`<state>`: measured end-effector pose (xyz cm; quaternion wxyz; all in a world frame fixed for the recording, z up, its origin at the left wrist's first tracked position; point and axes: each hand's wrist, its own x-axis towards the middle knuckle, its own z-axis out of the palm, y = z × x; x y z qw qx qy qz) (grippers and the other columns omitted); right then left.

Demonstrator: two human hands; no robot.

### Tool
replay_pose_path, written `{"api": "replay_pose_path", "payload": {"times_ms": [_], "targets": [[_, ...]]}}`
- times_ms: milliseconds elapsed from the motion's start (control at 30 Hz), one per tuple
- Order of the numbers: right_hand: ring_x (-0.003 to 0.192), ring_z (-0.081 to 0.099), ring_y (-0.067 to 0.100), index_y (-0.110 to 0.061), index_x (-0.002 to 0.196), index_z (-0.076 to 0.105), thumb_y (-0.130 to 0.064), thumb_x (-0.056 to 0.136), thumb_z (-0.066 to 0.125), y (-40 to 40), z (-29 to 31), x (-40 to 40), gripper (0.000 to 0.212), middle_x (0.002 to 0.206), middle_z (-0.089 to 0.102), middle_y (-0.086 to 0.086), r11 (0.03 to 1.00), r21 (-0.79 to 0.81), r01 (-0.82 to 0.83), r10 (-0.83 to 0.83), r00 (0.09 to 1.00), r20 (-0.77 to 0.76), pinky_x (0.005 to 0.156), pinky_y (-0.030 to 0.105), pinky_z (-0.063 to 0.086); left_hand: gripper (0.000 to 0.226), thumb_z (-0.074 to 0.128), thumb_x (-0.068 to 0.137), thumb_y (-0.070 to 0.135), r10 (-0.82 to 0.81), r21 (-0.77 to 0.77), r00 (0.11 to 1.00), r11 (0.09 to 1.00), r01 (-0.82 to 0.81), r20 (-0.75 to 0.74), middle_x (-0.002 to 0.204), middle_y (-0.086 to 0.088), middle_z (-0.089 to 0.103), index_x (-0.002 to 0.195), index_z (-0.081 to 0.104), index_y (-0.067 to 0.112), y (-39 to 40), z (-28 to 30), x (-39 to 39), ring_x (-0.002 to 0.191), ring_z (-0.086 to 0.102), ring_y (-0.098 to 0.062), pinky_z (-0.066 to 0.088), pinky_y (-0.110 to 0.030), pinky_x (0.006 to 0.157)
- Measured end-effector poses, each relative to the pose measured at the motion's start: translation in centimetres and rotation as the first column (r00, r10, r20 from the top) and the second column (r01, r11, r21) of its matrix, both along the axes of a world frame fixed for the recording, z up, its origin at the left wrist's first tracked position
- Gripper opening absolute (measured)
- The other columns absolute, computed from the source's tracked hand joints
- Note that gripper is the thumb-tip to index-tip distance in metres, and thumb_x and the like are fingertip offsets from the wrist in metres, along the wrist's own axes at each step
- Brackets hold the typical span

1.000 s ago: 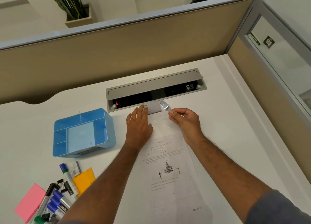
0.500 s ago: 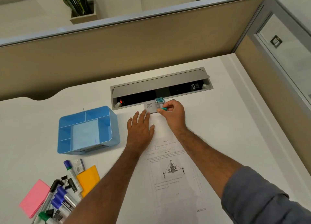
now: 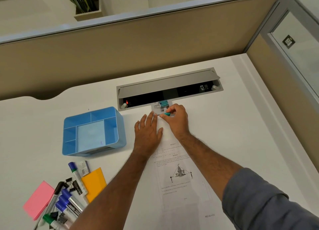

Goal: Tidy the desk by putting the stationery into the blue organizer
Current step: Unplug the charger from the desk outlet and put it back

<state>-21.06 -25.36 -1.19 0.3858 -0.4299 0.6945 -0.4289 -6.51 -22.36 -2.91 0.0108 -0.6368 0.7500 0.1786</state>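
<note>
The blue organizer (image 3: 94, 131) stands empty on the white desk, left of my hands. My left hand (image 3: 148, 131) lies flat, fingers spread, on the top of a printed paper sheet (image 3: 181, 174). My right hand (image 3: 176, 120) pinches a small teal clip (image 3: 167, 114) at the sheet's top edge, just in front of a small white Camlin box (image 3: 159, 106) holding teal pieces. Markers (image 3: 69, 200), black binder clips (image 3: 69, 180), a pink sticky pad (image 3: 38, 199), an orange sticky pad (image 3: 94, 183) and a small staples box (image 3: 84, 168) lie at the lower left.
A grey cable tray (image 3: 170, 85) with its lid up is set into the desk behind my hands. A beige partition (image 3: 120, 46) closes the back and a glass panel (image 3: 296, 44) the right side.
My right hand had a silvery object near the tray, then reached the small box; it now holds a teal clip slightly nearer me. The left hand stays flat on the paper.
</note>
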Motion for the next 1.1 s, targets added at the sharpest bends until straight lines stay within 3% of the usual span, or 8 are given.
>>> {"api": "replay_pose_path", "payload": {"times_ms": [300, 500, 933, 1100], "targets": [[0.106, 0.062, 0.016, -0.016, 0.106, 0.056, -0.02, 0.083, 0.083, 1.3, 0.0, -0.3, 0.035, 0.113, 0.06, -0.006, 0.999, 0.025, -0.043, 0.043, 0.999, -0.003, 0.081, 0.008, 0.05, 0.073, 0.021, 0.102, 0.063, 0.015, 0.011, 1.0, 1.0, -0.015, -0.016, 0.172, 0.006, -0.002, 0.163, 0.002, 0.029, 0.7, 0.1, 0.0, 0.159, 0.0, -0.022, -0.001, -0.049, 0.128], [0.106, 0.06, 0.018, -0.02, 0.108, 0.053, -0.02, 0.084, 0.082, 1.9, 0.2, -0.6, 0.037, 0.118, 0.061, -0.001, 0.998, 0.05, -0.027, 0.027, 1.0, -0.01, 0.076, 0.004, 0.042, 0.073, 0.023, 0.103, 0.062, 0.025, 0.021, 0.999, 0.999, -0.025, -0.038, 0.172, 0.006, -0.004, 0.163, 0.0, 0.029, 1.2, 0.7, -0.2, 0.159, -0.001, -0.021, -0.003, -0.047, 0.127], [0.087, 0.057, 0.012, -0.021, 0.098, 0.059, -0.027, 0.084, 0.082, 6.4, 1.4, -1.8, 0.028, 0.099, 0.061, -0.006, 0.999, 0.022, -0.024, 0.026, 0.994, -0.111, 0.071, 0.013, 0.045, 0.072, 0.028, 0.105, 0.059, 0.032, 0.052, 0.99, 0.998, -0.025, -0.141, 0.171, 0.008, -0.009, 0.163, -0.001, 0.029, 6.3, 2.3, 0.5, 0.159, -0.007, -0.017, -0.005, -0.036, 0.126], [0.084, 0.061, 0.011, -0.021, 0.092, 0.064, -0.029, 0.087, 0.079, 8.9, 2.2, -1.2, 0.017, 0.091, 0.066, -0.006, 0.997, 0.028, -0.077, 0.078, 0.995, -0.061, 0.071, 0.018, 0.049, 0.07, 0.029, 0.106, 0.058, 0.042, 0.024, 0.992, 0.999, -0.04, -0.12, 0.172, 0.008, -0.007, 0.164, 0.003, 0.029, 9.3, 3.2, 2.1, 0.159, -0.006, -0.016, -0.006, -0.033, 0.124]]}}
